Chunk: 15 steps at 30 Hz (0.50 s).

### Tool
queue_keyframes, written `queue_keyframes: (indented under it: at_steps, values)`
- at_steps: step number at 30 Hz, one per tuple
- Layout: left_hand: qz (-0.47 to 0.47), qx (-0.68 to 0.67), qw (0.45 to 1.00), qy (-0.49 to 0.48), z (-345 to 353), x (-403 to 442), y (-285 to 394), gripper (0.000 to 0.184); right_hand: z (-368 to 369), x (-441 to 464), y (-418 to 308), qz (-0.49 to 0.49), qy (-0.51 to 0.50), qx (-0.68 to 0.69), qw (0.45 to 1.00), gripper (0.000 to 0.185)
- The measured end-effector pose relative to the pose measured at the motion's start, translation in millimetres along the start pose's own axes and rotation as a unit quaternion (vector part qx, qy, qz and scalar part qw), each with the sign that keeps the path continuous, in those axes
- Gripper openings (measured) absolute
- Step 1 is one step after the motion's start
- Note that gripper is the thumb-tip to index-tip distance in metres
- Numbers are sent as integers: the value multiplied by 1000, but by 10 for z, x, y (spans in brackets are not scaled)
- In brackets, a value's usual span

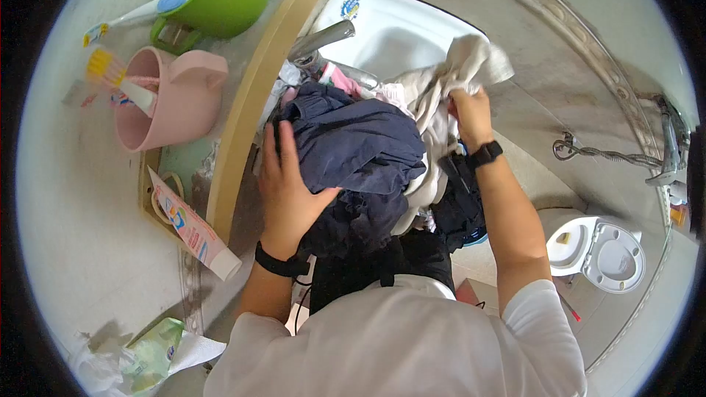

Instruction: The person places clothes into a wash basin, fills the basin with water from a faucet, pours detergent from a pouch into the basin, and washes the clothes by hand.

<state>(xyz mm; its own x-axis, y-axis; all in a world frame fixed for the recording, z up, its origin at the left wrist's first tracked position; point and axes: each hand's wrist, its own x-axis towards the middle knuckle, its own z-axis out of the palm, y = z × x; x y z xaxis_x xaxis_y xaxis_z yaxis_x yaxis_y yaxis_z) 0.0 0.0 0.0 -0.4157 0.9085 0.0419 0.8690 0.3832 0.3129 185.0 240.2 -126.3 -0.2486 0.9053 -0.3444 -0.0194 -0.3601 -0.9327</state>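
A bundle of dark navy clothing [353, 140] lies heaped in front of me, beside the white sink. My left hand [288, 190] rests against its left side with fingers and thumb spread. In my right hand [471, 114] the fingers are closed on a beige garment [434, 95], whose upper end sticks up over the sink's edge. The rest of this garment hangs down along the right of the navy bundle. Black clothing [460, 209] lies below my right wrist. A pink and white item [342, 81] shows behind the bundle, partly covered.
The white sink [397, 22] with its metal faucet [321, 40] stands ahead. On the left shelf are a green cup [228, 0], a pink cup [176, 110], toothbrushes, a tube [193, 228] and a tissue pack [153, 353]. A toilet [581, 242] and shower hose [610, 153] are right.
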Motion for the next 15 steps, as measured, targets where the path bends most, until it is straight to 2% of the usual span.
queue_keyframes:
  at_steps: [1,2,3,5,6,7,9,11,12,13,15]
  values:
    - [-27,-51,998,16,62,-36,-38,101,4,78,-37,-1,-2,35,999,37]
    - [-53,-102,993,34,97,-60,-53,96,4,147,-81,-23,-35,-64,997,34]
    - [-61,-84,994,23,-37,-176,-173,96,231,-87,-143,0,-86,-117,989,45]
    - [-61,-122,990,-20,46,-77,-170,79,221,13,-23,-136,-83,-229,960,62]
    - [-54,-151,987,12,115,-8,-79,64,246,-239,-348,-101,-98,-235,962,81]
    - [-57,-158,986,19,190,57,-11,64,208,-323,-329,-132,-59,-290,946,93]
    - [-13,-302,950,83,279,138,91,58,209,-829,-682,-98,-129,-160,974,104]
    - [-40,-411,906,92,413,230,286,55,62,-1122,-662,-160,-238,-142,947,107]
    - [-25,-447,889,101,492,288,399,55,98,-1302,-670,-106,-271,-85,953,111]
    - [-5,-482,869,110,512,352,517,56,161,-1381,-493,-135,-222,-57,964,100]
    - [47,-456,888,41,384,363,743,65,112,-1278,-367,-49,-197,-112,973,79]
